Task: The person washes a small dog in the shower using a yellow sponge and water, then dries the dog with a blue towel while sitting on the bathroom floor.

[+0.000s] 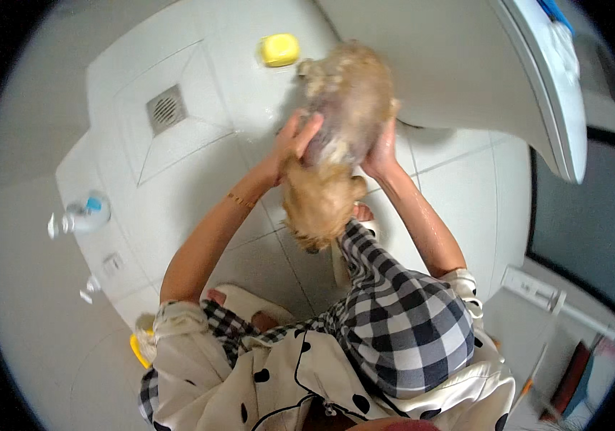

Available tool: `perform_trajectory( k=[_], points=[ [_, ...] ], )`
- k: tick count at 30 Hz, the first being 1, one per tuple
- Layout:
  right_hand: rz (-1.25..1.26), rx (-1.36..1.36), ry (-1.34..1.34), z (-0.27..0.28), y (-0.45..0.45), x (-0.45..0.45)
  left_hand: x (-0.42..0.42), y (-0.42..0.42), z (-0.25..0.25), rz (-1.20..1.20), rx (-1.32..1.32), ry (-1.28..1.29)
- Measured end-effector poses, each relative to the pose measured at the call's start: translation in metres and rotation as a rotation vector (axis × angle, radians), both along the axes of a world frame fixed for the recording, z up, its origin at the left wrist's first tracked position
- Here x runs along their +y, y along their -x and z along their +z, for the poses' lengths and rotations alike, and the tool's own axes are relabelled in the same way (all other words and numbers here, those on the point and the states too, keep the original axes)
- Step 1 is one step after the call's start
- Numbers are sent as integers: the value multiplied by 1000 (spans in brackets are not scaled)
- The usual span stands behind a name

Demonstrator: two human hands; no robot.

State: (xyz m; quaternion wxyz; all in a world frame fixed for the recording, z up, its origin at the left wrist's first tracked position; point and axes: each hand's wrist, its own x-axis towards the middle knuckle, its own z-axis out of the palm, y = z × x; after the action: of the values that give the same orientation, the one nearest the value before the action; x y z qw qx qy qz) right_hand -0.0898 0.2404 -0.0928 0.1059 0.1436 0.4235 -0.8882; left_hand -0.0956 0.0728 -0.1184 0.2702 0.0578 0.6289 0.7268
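Note:
A small tan dog (pixel 358 89) with patchy wet-looking fur is between my two hands above the tiled floor. Its head (pixel 318 204) hangs towards my knees, and its rump points away from me. My left hand (pixel 298 141) grips its left-hand side in the picture, near the shoulder, with fingers spread on the fur. On the other side, my right hand (pixel 383 151) supports the body, its fingers mostly hidden behind the dog. A rounded yellow block (pixel 280 50), possibly soap, lies on the floor just beyond my left hand. The dog's legs are largely hidden.
A large white fixture (pixel 447 70) curves in from the upper right. A square metal floor drain (pixel 166 109) sits left of the dog. Beside the left wall stands a pump bottle (pixel 89 213). My slippered foot (pixel 248 307) is below. A dark-framed panel (pixel 582 210) is at the right.

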Motion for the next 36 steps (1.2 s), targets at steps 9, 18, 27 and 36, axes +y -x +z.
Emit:
perform_trajectory(
  k=[9,18,27,36],
  points=[
    [281,-144,-264,20,21,55,72,-49,16,107,88,-163],
    [313,-298,-569,30,7,148,165,-100,28,-61,-42,-59],
    [227,-405,-800,46,-58,235,189,-99,15,-554,168,-303],
    [417,-269,-1998,164,-137,85,89,-20,53,-567,303,-75]
  ],
)
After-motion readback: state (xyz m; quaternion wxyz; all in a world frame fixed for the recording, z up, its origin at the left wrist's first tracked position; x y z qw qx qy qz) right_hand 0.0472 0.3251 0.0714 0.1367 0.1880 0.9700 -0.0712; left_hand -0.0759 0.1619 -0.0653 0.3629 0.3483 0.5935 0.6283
